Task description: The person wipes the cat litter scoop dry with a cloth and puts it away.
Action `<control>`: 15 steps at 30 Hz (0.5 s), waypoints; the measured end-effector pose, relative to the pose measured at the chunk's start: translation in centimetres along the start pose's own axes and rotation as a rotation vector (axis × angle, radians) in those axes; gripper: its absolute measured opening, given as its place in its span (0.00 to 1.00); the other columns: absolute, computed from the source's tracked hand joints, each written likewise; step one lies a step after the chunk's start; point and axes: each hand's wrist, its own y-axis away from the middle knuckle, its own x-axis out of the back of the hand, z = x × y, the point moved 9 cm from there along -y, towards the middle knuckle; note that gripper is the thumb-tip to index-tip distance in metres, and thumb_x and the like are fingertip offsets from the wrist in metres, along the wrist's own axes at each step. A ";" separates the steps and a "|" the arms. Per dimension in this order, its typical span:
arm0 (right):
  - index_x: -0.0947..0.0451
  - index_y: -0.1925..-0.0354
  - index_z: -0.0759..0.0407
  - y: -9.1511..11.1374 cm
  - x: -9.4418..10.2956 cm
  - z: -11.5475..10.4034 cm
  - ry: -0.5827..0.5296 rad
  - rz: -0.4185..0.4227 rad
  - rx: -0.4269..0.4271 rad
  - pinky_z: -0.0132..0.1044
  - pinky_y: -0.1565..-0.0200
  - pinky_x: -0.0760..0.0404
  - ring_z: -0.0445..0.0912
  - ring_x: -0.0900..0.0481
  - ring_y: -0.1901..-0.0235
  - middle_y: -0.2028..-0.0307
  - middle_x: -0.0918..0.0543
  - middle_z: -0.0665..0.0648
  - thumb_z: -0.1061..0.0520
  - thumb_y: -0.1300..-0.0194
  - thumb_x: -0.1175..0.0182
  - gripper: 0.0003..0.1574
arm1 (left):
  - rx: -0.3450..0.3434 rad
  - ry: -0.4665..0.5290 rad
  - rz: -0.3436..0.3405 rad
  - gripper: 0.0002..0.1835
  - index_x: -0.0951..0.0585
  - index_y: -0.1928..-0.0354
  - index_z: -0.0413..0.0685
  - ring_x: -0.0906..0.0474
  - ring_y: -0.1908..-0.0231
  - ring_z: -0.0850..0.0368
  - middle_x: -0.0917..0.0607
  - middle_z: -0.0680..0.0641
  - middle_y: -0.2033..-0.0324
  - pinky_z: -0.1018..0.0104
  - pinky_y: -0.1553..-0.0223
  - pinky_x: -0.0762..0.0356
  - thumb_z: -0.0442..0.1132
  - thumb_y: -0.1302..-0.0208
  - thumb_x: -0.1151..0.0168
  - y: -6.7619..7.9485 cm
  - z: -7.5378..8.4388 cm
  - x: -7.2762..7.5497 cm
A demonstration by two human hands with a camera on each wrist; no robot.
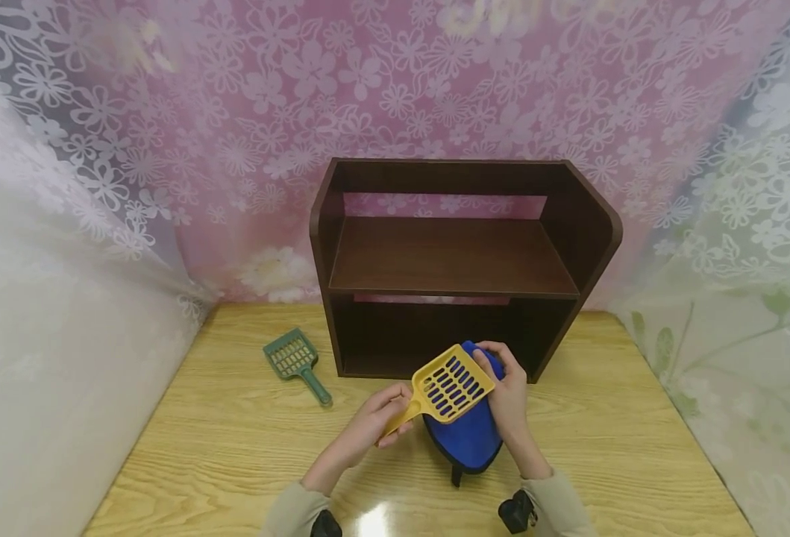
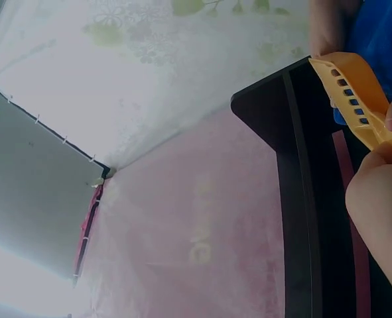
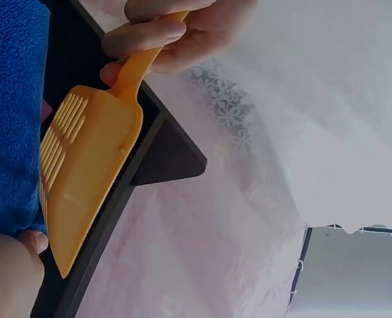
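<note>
My left hand (image 1: 384, 414) grips the handle of a yellow litter scoop (image 1: 444, 384) with a slotted blade. The scoop is held up and tilted, its slots showing blue behind them. At the blade's far side, my right hand (image 1: 507, 384) holds a blue terry cloth (image 3: 13, 119), its thumb at the cloth's edge beside the scoop. Below them is a blue piece with a black rim (image 1: 468, 440) and a short black leg; whether the cloth is part of it, I cannot tell. A green litter scoop (image 1: 294, 358) lies on the table to the left.
A dark brown two-tier shelf (image 1: 455, 253) stands at the back of the wooden table (image 1: 233, 462), just beyond my hands. Flowered curtains (image 1: 254, 149) enclose the back and both sides.
</note>
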 end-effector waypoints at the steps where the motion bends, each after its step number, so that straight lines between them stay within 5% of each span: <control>1: 0.25 0.55 0.63 0.0 0.0 0.1 0.001 -0.004 -0.008 0.27 0.69 0.24 0.38 0.22 0.68 0.63 0.20 0.58 0.56 0.35 0.44 0.13 | 0.008 -0.008 0.018 0.16 0.34 0.60 0.35 0.44 0.90 0.63 0.31 0.46 0.80 0.70 0.89 0.48 0.45 0.28 0.59 -0.1 0.0 0.2; 8: 0.25 0.56 0.60 0.9 -0.2 0.5 0.021 -0.061 -0.043 0.29 0.65 0.23 0.41 0.22 0.66 0.63 0.20 0.55 0.54 0.35 0.44 0.13 | 0.036 -0.021 0.155 0.14 0.33 0.60 0.34 0.45 0.90 0.62 0.33 0.41 0.79 0.68 0.88 0.49 0.40 0.26 0.62 -0.2 0.2 2.7; 15: 0.25 0.55 0.60 1.2 0.2 0.3 0.000 -0.080 -0.033 0.28 0.63 0.22 0.40 0.22 0.64 0.62 0.20 0.57 0.55 0.34 0.45 0.12 | 0.014 -0.078 0.058 0.13 0.33 0.61 0.34 0.45 0.90 0.62 0.32 0.40 0.80 0.72 0.90 0.47 0.39 0.27 0.62 0.2 1.5 1.8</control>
